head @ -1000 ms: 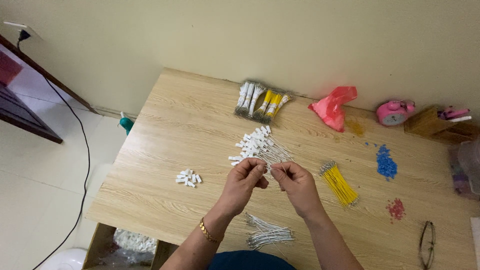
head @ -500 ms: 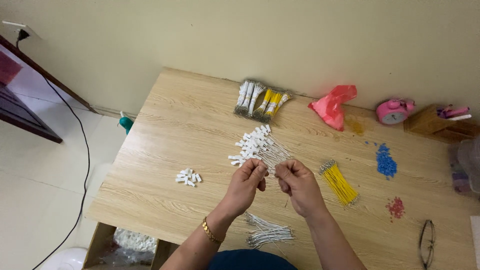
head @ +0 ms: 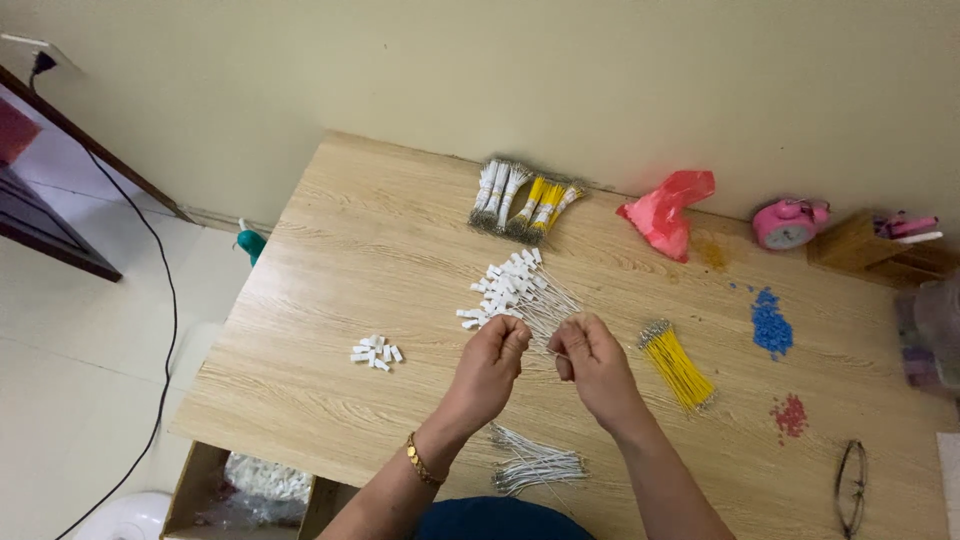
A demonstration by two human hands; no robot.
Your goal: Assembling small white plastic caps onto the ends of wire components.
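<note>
Fingers first: left hand [head: 492, 362] has thumb + forefinger pinched shut on sth tiny, prob. a thin wire w/ a small white tag, too small to tell for sure; other fingers curled in. Right hand [head: 592, 362] likewise pinches the other end of that thin wire [head: 553, 353], which spans the small gap btw the two hands, so both are grasping, not released. Hands sit close together above the table [head: 330, 290], near the middle, likely so the fine piece can be steadied from both ends. A gold bracelet [head: 417, 461] rings the left wrist. Just beyond the fingertips lies a fan of tagged wires [head: 515, 290], white tags on the far-left end, wire tails pointing toward the hands, within easy reach. Near edge, btw the forearms, a bundle of white wires [head: 535, 467] lies flat. Left of the hands, apart, a small heap of loose white tags [head: 375, 353]. Right of the right hand, a bunch of yellow wires [head: 678, 364] lies diagonal. Far side, by the wall: bundled white + yellow wire packs [head: 522, 197], a pink plastic bag [head: 665, 212], a pink round clock [head: 787, 222], a wooden holder [head: 860, 250]. Further right: blue beads [head: 770, 325], red beads [head: 790, 415], and glasses [head: 852, 486] at the near-right corner.
</note>
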